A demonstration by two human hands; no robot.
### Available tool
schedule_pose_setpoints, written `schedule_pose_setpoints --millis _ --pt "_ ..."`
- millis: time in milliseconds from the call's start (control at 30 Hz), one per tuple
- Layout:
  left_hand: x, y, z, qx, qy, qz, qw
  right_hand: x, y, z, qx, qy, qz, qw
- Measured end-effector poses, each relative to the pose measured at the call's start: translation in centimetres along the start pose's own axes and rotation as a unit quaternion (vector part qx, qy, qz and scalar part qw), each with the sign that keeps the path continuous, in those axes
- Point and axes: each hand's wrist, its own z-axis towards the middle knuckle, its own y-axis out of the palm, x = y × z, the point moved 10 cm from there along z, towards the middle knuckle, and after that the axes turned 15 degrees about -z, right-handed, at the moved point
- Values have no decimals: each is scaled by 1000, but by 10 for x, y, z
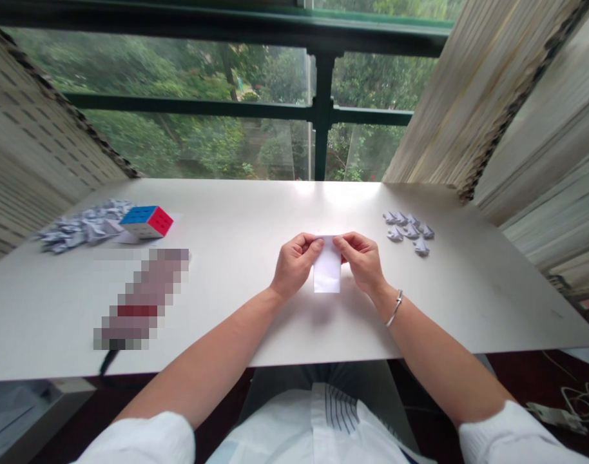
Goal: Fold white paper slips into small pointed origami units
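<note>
A small white rectangular piece of paper (pixel 327 270) hangs upright a little above the table, in the middle of the head view. My left hand (pixel 295 263) pinches its upper left corner between thumb and fingers. On the upper right corner, my right hand (pixel 363 259) has the same kind of pinch; a silver bracelet (pixel 395 308) circles that wrist. The paper's lower part falls free between the two hands. To the right lie several small folded paper pieces (pixel 411 230) in a loose group.
On the white table (pixel 217 322), a pile of folded papers (pixel 84 225) lies at the far left beside a puzzle cube (pixel 147 222). A pixelated long object (pixel 142 299) with a black strap is nearer. Behind stands a window (pixel 321 116) between curtains (pixel 434 109).
</note>
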Motion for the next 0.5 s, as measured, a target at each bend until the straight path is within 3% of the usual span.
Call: schedule_pose_setpoints --millis 500 --pt "5 -5 1 36 11 9 999 9 11 -3 -45 45 -20 998"
